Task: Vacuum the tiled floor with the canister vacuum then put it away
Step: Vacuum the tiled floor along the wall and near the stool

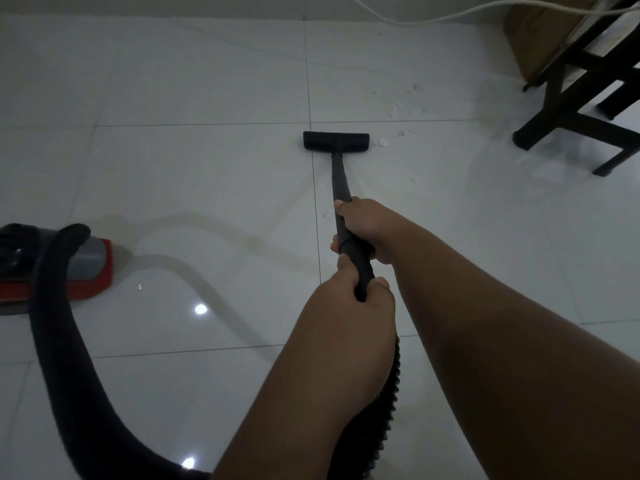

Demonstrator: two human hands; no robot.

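A black vacuum wand runs away from me to a flat black floor head resting on the white tiled floor. My right hand grips the wand higher up. My left hand grips its lower end, where the ribbed black hose joins. The hose loops under my arms and round to the red and grey canister at the left edge. Small white scraps lie on the tiles just right of and beyond the floor head.
A dark wooden chair or table frame stands at the right, with a cardboard box behind it. A white cable trails along the far wall. Ceiling lights reflect off the glossy tiles near me.
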